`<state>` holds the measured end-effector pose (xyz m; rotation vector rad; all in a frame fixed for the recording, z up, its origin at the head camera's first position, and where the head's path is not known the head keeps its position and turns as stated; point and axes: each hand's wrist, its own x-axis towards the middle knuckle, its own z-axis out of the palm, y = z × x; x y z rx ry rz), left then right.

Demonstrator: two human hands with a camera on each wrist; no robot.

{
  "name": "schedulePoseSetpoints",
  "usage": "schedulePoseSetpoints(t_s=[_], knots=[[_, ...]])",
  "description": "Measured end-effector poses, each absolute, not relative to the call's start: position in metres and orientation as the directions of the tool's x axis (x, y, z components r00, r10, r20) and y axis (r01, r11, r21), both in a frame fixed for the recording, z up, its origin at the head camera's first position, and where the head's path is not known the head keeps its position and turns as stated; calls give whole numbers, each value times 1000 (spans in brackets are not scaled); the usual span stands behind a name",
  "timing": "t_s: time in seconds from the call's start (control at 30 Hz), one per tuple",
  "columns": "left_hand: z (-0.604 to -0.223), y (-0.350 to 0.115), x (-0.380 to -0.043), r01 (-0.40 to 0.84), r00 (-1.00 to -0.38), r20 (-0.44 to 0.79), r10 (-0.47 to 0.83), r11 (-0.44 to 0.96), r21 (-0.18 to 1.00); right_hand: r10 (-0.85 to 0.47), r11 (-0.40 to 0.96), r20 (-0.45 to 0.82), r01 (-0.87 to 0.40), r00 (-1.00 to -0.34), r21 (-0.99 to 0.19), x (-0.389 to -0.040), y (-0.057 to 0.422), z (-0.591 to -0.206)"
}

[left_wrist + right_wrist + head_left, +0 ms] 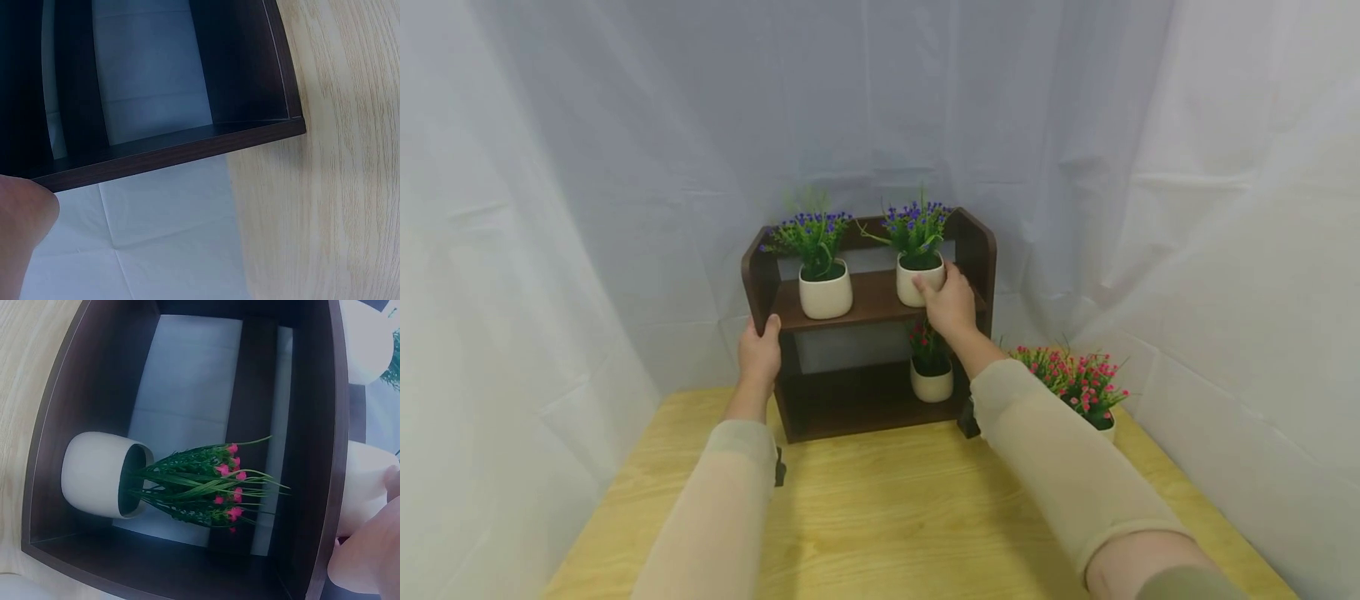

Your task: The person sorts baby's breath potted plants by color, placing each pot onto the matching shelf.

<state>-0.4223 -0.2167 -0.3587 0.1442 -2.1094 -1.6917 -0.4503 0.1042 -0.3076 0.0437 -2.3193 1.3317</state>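
Your right hand (951, 304) is clamped on a white pot with purple flowers (917, 287), its thumb across the front, towards the right end of the upper board (876, 296) of the brown shelf (981, 258); your left hand (760, 354) grips that shelf's left edge; a second purple-flowered pot (826, 297) stands towards the upper board's left end; a pink-flowered pot (932, 385) sits towards the lower board's (842, 408) right end; more pink flowers (1086, 383) stand near the bench's (865, 517) right edge.

Right hand (950, 302) grips higher than left hand (760, 354)
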Motion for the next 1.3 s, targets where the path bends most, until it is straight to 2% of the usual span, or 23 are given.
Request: schedulePoseSetpoints(t_s=[0.47, 0.63, 0.83, 1.1, 1.3], knots=[[-362, -218, -426, 184, -901, 260, -347, 236, 954, 208, 588, 415, -225, -886, -777, -444, 99, -305], [-363, -218, -426, 192, -899, 269, -346, 241, 951, 263, 503, 431, -259, -863, -825, -437, 98, -311], [-362, -217, -425, 202, -897, 276, -344, 237, 950, 299, 366, 482, -368, -823, -855, -419, 97, -327], [-360, -217, -425, 200, -897, 278, -343, 246, 948, 326, 306, 511, -422, -795, -853, -394, 98, -347], [-361, -218, -425, 185, -901, 270, -338, 264, 947, 357, 263, 482, -409, -800, -874, -375, 108, -357]])
